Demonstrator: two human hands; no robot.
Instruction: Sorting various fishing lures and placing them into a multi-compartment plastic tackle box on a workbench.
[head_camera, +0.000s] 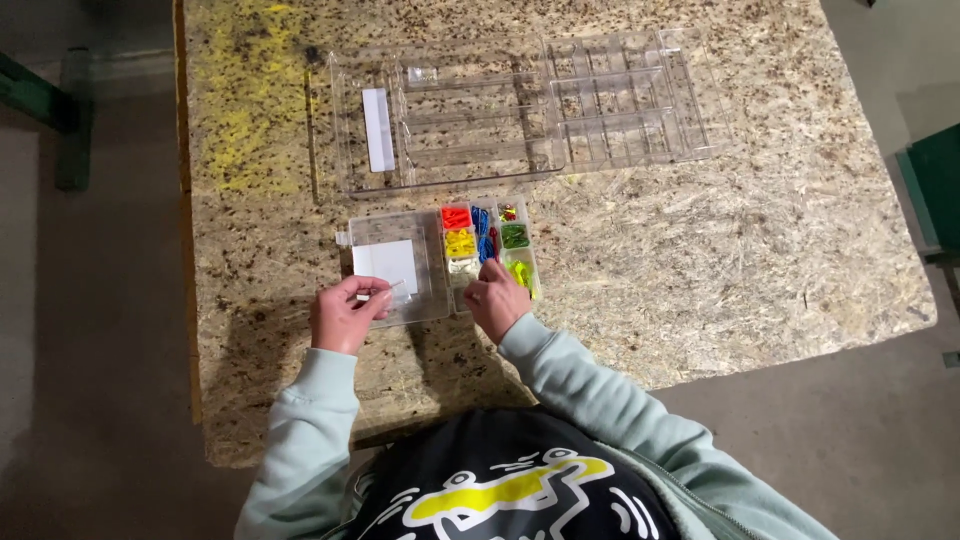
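Two hands at small compartment box (487, 245), left hand (345, 312) pinching thin clear piece (390, 290), right hand (496, 296) closed on box edge.

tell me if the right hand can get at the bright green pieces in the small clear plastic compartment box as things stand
Probably yes. The right hand rests at the near edge of the small clear plastic compartment box, whose lid lies open to the left, and the bright green pieces sit uncovered just beyond its fingers.

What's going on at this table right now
A person in a pale green sweatshirt sits at a chipboard table. The left hand pinches a thin, small piece beside the open lid, while the right hand holds a red piece over the small box of coloured bits. A big clear organiser lies beyond.
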